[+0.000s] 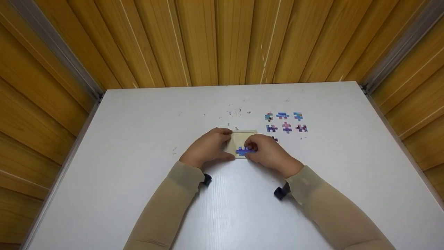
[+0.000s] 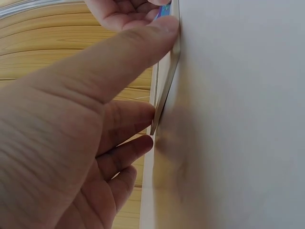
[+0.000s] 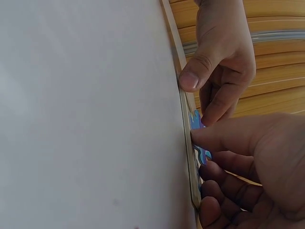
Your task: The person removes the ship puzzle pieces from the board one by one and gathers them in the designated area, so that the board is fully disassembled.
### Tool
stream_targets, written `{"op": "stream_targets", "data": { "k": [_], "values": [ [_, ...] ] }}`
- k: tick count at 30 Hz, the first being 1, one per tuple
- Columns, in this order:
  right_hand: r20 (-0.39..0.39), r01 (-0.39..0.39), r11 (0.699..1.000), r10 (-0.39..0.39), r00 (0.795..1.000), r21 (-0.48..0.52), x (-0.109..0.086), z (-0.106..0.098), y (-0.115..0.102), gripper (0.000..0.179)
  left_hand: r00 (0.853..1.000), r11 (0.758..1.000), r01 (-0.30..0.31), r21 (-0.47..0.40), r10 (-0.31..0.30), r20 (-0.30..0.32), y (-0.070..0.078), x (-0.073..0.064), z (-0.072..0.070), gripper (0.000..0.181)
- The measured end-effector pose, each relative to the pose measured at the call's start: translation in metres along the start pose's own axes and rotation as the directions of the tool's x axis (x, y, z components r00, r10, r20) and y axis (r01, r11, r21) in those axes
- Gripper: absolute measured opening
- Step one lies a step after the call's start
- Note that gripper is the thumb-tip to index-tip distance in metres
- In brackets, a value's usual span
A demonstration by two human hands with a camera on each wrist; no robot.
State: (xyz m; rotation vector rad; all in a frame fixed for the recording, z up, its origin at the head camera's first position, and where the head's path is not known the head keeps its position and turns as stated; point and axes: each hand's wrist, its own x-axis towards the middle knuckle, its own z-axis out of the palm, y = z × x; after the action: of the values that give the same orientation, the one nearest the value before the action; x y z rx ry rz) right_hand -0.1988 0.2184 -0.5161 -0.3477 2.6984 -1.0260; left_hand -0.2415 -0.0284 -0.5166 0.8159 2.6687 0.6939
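Note:
A small light-wood puzzle tray [image 1: 239,138] with a raised rim lies in front of the person. My left hand [image 1: 208,147] holds it at the left side, thumb on the near edge and fingertips at the far edge; the left wrist view shows this grip on the tray's side [image 2: 166,81]. Between its thumb and fingers, my right hand [image 1: 270,152] pinches a blue and purple jigsaw piece [image 1: 240,151] over the tray's near part. In the right wrist view the jigsaw piece [image 3: 196,120] stands slightly tilted at the rim, its lower part partly hidden by the fingers.
Two rows of jigsaw pieces [image 1: 287,127] lie right of the tray on the white table [image 1: 138,132]. Another jigsaw piece [image 1: 275,139] peeks out behind the right hand. Small dark specks dot the table beyond the tray. Wood-patterned panels [image 1: 201,41] enclose the back and sides.

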Motion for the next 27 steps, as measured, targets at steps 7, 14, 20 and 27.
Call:
{"op": "stream_targets", "data": {
  "k": [7,14,20,27],
  "values": [
    [0.003,-0.011,1.000,0.011,1.000,-0.008,0.0010,0.0004,0.0007,0.027,1.000,1.000,-0.002,0.000,0.002,-0.002,-0.0007,0.0013,0.0006,0.078],
    [-0.008,0.014,1.000,-0.014,1.000,-0.005,-0.0001,0.0009,0.0009,0.027,1.000,1.000,-0.006,0.001,0.006,0.000,-0.0004,-0.0007,0.0003,0.078],
    [-0.020,0.023,1.000,-0.023,1.000,0.009,-0.0003,0.0014,0.0002,0.024,1.000,1.000,-0.008,0.005,0.008,0.001,-0.0007,-0.0004,-0.0001,0.078],
    [-0.011,0.009,0.998,-0.008,1.000,0.060,0.0015,-0.0004,0.0053,0.021,1.000,1.000,0.003,0.002,-0.003,0.000,0.0004,0.0005,0.0013,0.077]
  ]
}}
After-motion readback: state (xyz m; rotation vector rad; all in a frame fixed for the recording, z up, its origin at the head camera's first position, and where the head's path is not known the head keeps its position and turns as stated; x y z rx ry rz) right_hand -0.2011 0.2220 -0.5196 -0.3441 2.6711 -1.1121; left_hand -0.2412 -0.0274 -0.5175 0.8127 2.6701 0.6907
